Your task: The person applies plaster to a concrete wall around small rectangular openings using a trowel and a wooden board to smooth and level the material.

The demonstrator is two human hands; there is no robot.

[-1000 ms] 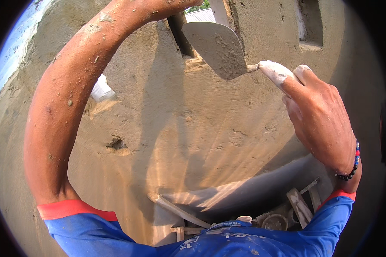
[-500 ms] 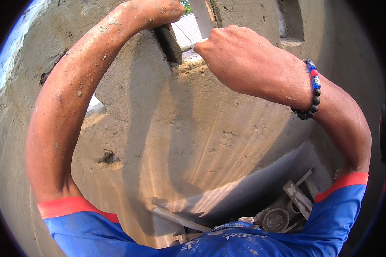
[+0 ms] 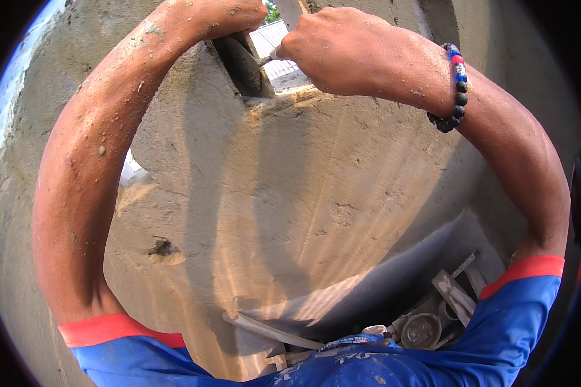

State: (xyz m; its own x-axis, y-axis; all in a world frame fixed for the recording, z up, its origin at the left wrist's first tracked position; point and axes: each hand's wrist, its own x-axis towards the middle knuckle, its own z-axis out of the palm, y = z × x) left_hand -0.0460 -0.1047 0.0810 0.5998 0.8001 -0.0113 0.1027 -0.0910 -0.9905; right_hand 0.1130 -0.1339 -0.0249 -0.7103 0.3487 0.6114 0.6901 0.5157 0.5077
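Observation:
My left hand (image 3: 242, 16) is raised at the top beside a narrow wall opening (image 3: 239, 64); its fingers are curled, and what they hold, if anything, is hidden. My right hand (image 3: 326, 51), back to the camera and with a beaded bracelet on the wrist, grips the handle of a trowel (image 3: 242, 68), whose grey blade is tilted inside the opening just below my left hand. A pale upright piece (image 3: 294, 11) stands at the opening's right side. Through the gap show a corrugated roof and some green leaves.
The plastered wall (image 3: 316, 161) fills most of the view, with a small hole (image 3: 164, 248) and a pale patch (image 3: 134, 171) at left. A second recess is at top right. Low down lie wooden pieces (image 3: 271, 329), a round container (image 3: 421, 331) and other clutter.
The trowel has moved from in front of the wall into the opening. My right hand has swung up and leftward, close to my left hand, which has shifted slightly left.

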